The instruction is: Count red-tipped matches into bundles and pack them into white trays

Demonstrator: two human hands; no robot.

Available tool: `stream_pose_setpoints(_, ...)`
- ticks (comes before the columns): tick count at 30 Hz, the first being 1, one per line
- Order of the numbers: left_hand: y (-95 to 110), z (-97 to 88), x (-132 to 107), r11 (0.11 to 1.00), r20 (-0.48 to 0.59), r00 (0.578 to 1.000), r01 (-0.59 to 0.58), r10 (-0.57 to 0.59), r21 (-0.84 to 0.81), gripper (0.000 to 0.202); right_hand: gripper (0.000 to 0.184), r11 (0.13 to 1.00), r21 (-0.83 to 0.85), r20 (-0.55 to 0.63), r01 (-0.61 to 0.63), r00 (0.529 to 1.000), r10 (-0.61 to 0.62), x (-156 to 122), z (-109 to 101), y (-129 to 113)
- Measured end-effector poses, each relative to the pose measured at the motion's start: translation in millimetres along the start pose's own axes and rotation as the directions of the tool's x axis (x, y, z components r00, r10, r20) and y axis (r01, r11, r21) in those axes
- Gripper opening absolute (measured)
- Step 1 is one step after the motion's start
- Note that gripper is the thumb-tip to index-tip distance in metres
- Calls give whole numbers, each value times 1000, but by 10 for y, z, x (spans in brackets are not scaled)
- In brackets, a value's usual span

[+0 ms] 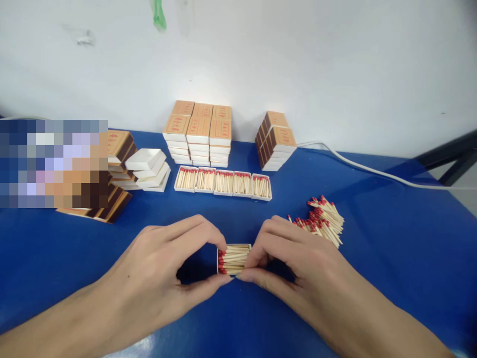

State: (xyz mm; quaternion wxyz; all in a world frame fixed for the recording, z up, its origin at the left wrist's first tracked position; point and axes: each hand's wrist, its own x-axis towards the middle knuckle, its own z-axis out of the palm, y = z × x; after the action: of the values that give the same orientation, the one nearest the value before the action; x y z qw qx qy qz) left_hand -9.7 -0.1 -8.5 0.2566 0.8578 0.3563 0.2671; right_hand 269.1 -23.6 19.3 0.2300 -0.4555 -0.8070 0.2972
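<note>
A small white matchbox tray (218, 262) sits on the blue table in front of me, filled with matches (235, 259) whose red heads point left. My left hand (160, 263) grips the tray's left end, index finger at the far edge and thumb at the near edge. At the right end, my right hand (301, 258) holds it too, with curled fingers over the corner and thumb along the near side. Just beyond the right hand lies a heap of loose matches (326, 221), partly hidden by it.
Several filled trays (223, 194) stand in a row behind. Closed matchboxes are stacked at the back (199, 132) and back right (276, 141). Empty white trays (149, 169) and matchbox sleeves (112, 206) lie left, beside a blurred-out patch. A white cable (357, 166) crosses the right side.
</note>
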Motion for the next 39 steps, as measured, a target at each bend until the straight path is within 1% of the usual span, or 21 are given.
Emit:
stream_pose_setpoints(4,11,-6,10,1000,-6,1000,-3,3,6,16,23,1000,-2,-40,10,999,-10,-2,29,-3)
stream_pose_setpoints(7,25,-12,21,1000,4,1000,-2,2,26,17,21,1000,25,-35,12,999,-11,-6,38,-11)
stream_pose_setpoints(11,36,-13,34,1000,2,1000,8,-8,30,16,14,997,49,14,-63,998,62,-1,-11,-23)
stream_pose_setpoints(15,37,-18,40,1000,3,1000,7,-7,21,15,17,993,36,-19,-113,993,114,7,-63,-17)
stream_pose_setpoints(18,38,-31,37,1000,7,1000,8,-8,12,14,15,989,34,-17,-146,989,147,-4,-53,-11)
stream_pose_setpoints(22,40,-44,37,1000,12,1000,-11,10,20,15,13,987,19,14,-162,987,162,-16,-18,-22)
stream_pose_setpoints(25,37,-36,36,999,0,1000,-24,24,38,14,13,989,-1,6,-150,989,150,-5,-4,-34)
stream_pose_setpoints(29,27,-20,30,997,-29,997,-68,70,42,10,15,995,-27,-33,-91,995,90,19,21,-27)
stream_pose_setpoints(33,37,-28,34,996,-22,998,-59,60,62,8,15,999,-27,-58,-41,998,39,31,55,-23)
stream_pose_setpoints(37,60,-43,41,997,-12,999,-51,51,52,14,12,998,-35,-122,-42,992,38,23,118,-54)
stream_pose_setpoints(39,68,-44,43,998,1,999,-39,39,55,13,9,998,-31,-152,-53,987,48,17,170,-69)
